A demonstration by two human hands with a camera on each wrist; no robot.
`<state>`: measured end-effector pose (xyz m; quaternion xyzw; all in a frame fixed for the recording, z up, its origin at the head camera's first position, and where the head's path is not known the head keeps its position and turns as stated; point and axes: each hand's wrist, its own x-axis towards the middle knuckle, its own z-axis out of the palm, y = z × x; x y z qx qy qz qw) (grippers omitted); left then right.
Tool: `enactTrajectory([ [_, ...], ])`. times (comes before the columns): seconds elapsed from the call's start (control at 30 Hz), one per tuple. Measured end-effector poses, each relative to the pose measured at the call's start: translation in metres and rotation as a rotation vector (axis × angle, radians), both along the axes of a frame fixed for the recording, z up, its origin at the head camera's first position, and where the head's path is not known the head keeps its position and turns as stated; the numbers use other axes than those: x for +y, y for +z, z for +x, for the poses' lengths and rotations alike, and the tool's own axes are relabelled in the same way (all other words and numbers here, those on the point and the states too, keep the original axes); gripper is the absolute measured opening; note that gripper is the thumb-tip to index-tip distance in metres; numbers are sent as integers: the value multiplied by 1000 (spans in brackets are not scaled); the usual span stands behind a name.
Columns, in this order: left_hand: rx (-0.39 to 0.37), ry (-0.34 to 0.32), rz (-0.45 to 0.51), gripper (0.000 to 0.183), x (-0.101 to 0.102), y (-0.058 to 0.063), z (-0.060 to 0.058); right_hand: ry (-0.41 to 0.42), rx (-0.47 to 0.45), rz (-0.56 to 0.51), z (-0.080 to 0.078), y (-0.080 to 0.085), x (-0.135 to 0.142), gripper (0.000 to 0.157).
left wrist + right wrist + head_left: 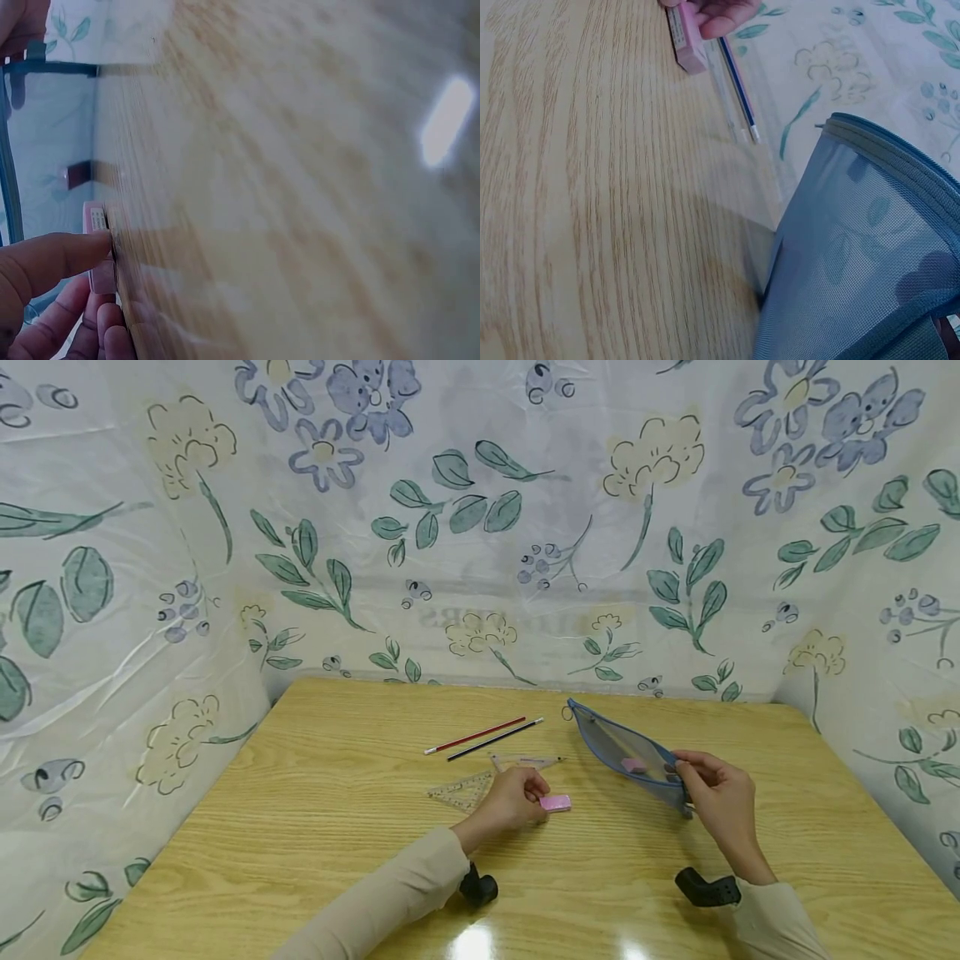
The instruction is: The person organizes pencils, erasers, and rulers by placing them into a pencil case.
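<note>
My left hand (513, 797) pinches a pink eraser (557, 803) just at the tabletop; its printed label shows in the left wrist view, beside the thumb (64, 255). To the right, my right hand (720, 793) grips the near end of a blue mesh zipper pouch (611, 745), held tilted with its zipped edge parted. A small pink block (633, 765) shows at the pouch, seemingly inside it. In the right wrist view the pouch's mesh side (847, 225) fills the lower right, and the eraser (688, 41) is at the top.
Beyond my left hand lie a red pencil (476, 735) and a dark blue pencil (495, 739). A clear set square (456, 792) is partly hidden by that hand, with another clear drawing tool (536, 762) behind it. A floral cloth (465, 568) hangs behind the wooden table (337, 860).
</note>
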<state>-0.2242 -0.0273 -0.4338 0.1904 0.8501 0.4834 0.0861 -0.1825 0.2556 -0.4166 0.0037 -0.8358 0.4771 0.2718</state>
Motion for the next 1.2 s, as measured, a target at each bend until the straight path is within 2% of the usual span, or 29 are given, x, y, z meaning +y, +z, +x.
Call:
enactTrajectory([
  [0.5, -33, -3, 29, 22, -4, 3, -1, 11, 11, 9, 0, 0, 1, 16],
  [0.77, -66, -3, 99, 20, -7, 8, 1, 30, 12, -4, 2, 1, 1, 17],
  [0.83, -71, -3, 116, 20, -8, 10, 2, 34, 14, -3, 7, 9, -5, 16],
  [1.07, -75, 4, 129, 19, -11, 13, 4, 43, 7, -10, 10, 12, -6, 17],
  [1.2, -71, 13, 144, 19, -14, 13, 4, 52, 2, -16, 16, 23, -12, 17],
])
